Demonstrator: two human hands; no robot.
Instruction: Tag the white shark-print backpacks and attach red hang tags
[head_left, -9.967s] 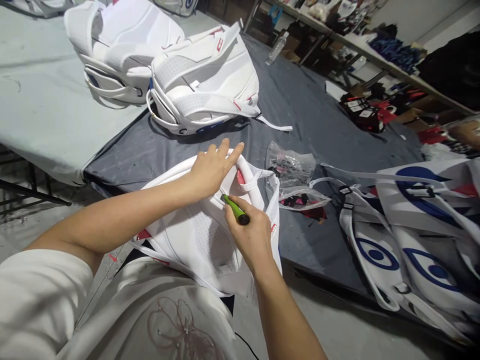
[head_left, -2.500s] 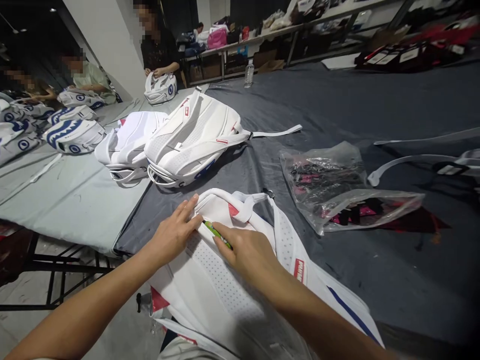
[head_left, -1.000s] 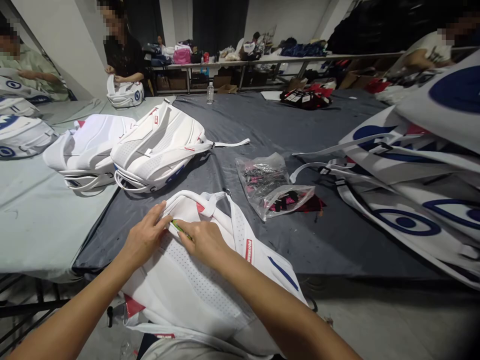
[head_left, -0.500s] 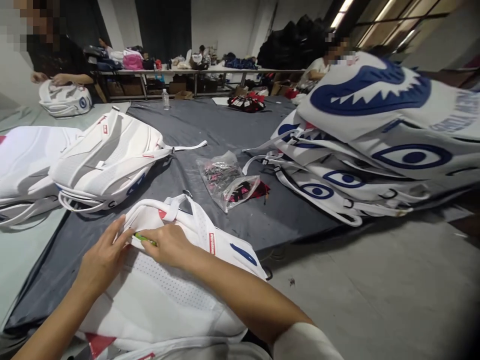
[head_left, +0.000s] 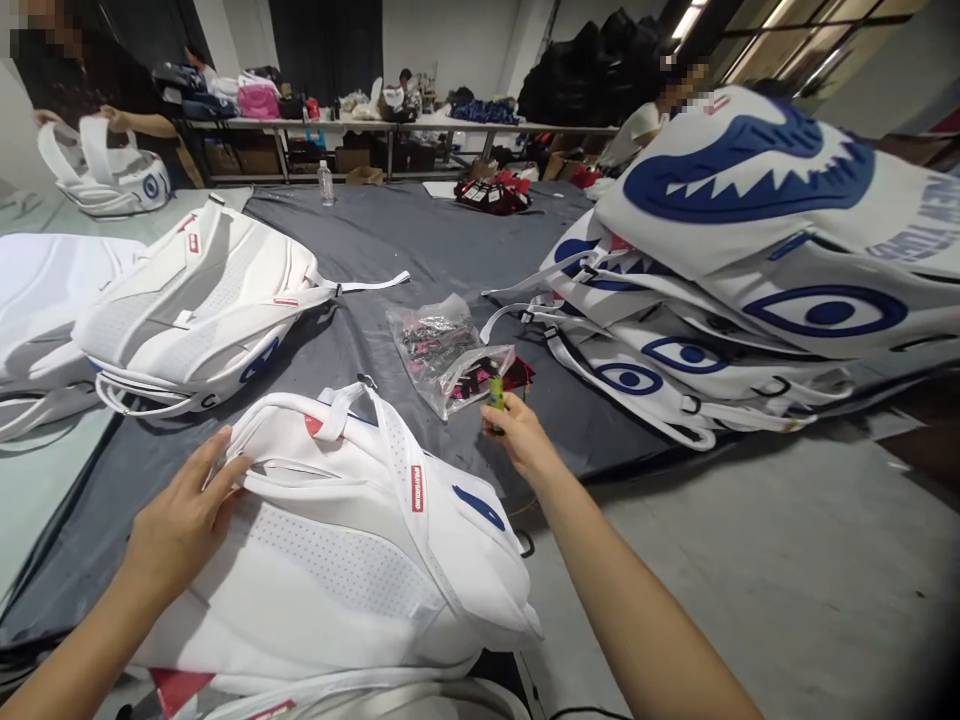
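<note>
A: Nearest item?
B: White backpack point(head_left: 337, 570), mesh back panel up, on the near edge of the table point(head_left: 420, 240). Its lower end is cut off by the frame.

A: Left hand?
B: Left hand point(head_left: 180, 515) lies flat on the white backpack near its top. Fingers are spread, with the tips at the seam under the carry handle. Grip wide, closed on nothing.

A: Right hand?
B: Right hand point(head_left: 517, 435) is off the white backpack, at the table edge. Grip narrow, pinched round a green lighter point(head_left: 496, 390) held upright. The fingers hide its lower part.

A: Beyond that?
B: Plastic bags point(head_left: 442, 345) lie just past the green lighter. Their contents are pink and black and hard to make out. A second backpack point(head_left: 202, 300) lies to the left. A stack of backpacks point(head_left: 750, 250) with blue eye prints is at right, partly out of frame. A water bottle point(head_left: 324, 183) stands far back.
</note>
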